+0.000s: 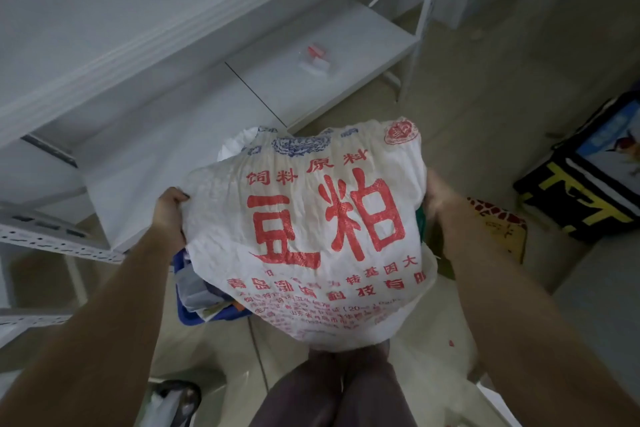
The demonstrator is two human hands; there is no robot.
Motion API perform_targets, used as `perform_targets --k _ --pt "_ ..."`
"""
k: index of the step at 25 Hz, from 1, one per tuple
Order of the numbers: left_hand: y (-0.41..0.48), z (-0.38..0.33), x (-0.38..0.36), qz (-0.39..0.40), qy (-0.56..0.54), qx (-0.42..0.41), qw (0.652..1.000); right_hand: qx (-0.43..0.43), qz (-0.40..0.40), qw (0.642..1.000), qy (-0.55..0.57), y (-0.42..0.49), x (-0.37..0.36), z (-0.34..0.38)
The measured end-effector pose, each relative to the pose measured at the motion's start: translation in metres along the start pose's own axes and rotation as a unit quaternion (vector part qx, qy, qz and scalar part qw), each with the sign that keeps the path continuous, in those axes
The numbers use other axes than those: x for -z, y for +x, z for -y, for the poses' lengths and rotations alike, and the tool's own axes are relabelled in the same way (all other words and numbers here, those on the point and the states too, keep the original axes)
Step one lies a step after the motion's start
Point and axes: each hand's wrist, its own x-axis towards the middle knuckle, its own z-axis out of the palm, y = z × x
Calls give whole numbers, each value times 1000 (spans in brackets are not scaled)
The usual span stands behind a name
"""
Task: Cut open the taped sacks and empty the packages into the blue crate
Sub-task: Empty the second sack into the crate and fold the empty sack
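Gripping a white woven sack (311, 236) at its left edge, the left hand (169, 215) has its thumb over the front; the right hand (438, 204) is against the right edge with fingers hidden, so I cannot tell its grip. Sack is crumpled and bulging, with big red characters and a blue emblem facing the camera, long axis running away from the person, gathered end far. It hangs over the blue crate (188, 315), which holds packages (197, 288); shelving (311, 73) is close on the left, bare floor (485, 97) ahead, and a black-and-yellow bag (585, 198) well apart on the right.

Under sack (311, 236), crate (188, 317) (shelves (138, 45) left).
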Motion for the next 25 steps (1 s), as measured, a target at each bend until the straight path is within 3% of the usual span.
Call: perform_targets --k 4,8,13,16,19,20,22,23,24,25 --pt "13 -7 10 -56 16 -35 998 3 -21 989 148 -21 36 18" --pt "10 -15 -4 -52 156 -124 979 -31 -37 998 40 -36 65 31" --pt "12 -46 -28 -5 284 -270 920 97 -221 969 -50 -62 82 68" --pt "4 -70 -49 5 252 -288 924 142 -338 930 -30 -70 102 86" --pt "-7 -83 -64 107 238 -307 915 136 -418 898 -9 -80 130 92" --pt "-13 -87 -68 157 286 -327 887 132 -443 887 0 -83 140 91" --pt "-22 -92 -77 229 466 -381 765 125 -476 870 16 -90 156 87" --pt "-26 -92 -83 235 551 -400 694 127 -488 863 16 -94 162 84" --pt "-29 -91 -87 218 607 -412 644 131 -500 856 9 -97 167 83" --pt "-28 -89 -91 193 626 -422 627 134 -512 849 -2 -101 171 81"
